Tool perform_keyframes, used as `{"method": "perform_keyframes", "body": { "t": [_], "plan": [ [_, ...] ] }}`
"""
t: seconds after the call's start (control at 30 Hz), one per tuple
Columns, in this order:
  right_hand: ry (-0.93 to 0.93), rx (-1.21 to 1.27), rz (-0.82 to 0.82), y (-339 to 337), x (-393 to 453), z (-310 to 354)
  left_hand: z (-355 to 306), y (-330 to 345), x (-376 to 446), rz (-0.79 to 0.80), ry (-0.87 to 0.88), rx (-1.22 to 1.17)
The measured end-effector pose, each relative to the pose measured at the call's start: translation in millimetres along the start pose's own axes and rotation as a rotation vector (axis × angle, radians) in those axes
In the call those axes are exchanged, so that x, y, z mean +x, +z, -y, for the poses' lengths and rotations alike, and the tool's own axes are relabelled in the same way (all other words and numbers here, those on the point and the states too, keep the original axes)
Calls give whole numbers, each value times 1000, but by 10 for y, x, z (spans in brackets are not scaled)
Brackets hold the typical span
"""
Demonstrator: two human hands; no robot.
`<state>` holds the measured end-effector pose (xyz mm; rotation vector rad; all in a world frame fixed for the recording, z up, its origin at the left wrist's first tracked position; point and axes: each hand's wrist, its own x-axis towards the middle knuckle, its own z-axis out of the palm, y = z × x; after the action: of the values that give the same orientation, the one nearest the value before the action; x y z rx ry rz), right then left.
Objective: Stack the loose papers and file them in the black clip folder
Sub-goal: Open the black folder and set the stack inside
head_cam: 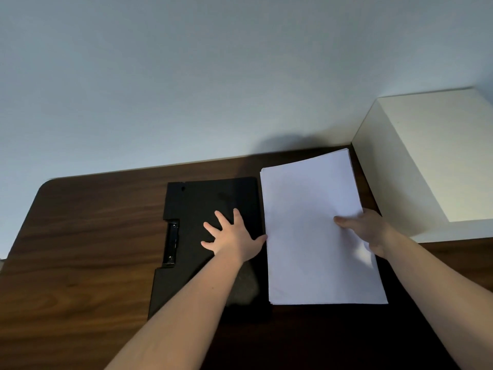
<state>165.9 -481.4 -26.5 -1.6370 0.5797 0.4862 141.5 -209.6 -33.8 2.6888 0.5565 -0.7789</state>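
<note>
A black clip folder (192,209) lies open on the dark wooden table (80,249), its metal clip (172,243) along the left edge. My left hand (232,237) rests flat on the folder's inside, fingers spread, thumb touching the paper's left edge. A stack of white papers (309,236) lies just right of it, its far end slightly raised. My right hand (370,231) grips the stack's right edge, thumb on top and fingers underneath.
A white box-shaped block (426,161) stands at the table's right back corner, close to the papers. A pale wall (213,76) runs behind the table. The table's left part shows bare wood.
</note>
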Motion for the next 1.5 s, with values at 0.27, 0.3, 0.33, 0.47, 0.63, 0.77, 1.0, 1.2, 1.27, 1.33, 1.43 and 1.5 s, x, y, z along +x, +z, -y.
{"method": "perform_keyframes", "body": {
  "t": [0.27, 0.3, 0.33, 0.47, 0.63, 0.77, 1.0, 1.2, 1.27, 1.33, 1.43, 1.5],
  "plan": [
    [18, 43, 7, -30, 42, -86, -14, 35, 9, -4, -23, 16],
    [21, 53, 7, -41, 42, -91, -13, 32, -9, -4, -25, 26],
    [27, 61, 7, -53, 39, -92, -19, 19, -23, 4, -21, 38],
    [66, 73, 19, -111, 2, -65, -85, -181, -60, 59, 114, 45],
    [45, 12, 54, 37, -127, 168, 57, -842, -206, -122, 283, -65],
    [64, -49, 102, 324, -188, 377, 369, -1500, -294, -191, 285, -306],
    [74, -113, 161, 837, -175, 432, 1696, -2209, -257, -445, 115, -522],
    [103, -178, 138, 1093, -152, 316, 2507, -2133, -69, -500, -34, -360],
    [102, -186, 133, 1150, -126, 293, 2648, -1984, 4, -471, -103, -317],
    [96, -184, 128, 1198, -100, 289, 2740, -1819, 93, -447, -173, -330],
    [89, -193, 118, 1240, -42, 303, 2768, -1622, 222, -408, -239, -377],
    [89, -212, 106, 1240, -1, 323, 2737, -1511, 283, -391, -227, -406]
  ]
}}
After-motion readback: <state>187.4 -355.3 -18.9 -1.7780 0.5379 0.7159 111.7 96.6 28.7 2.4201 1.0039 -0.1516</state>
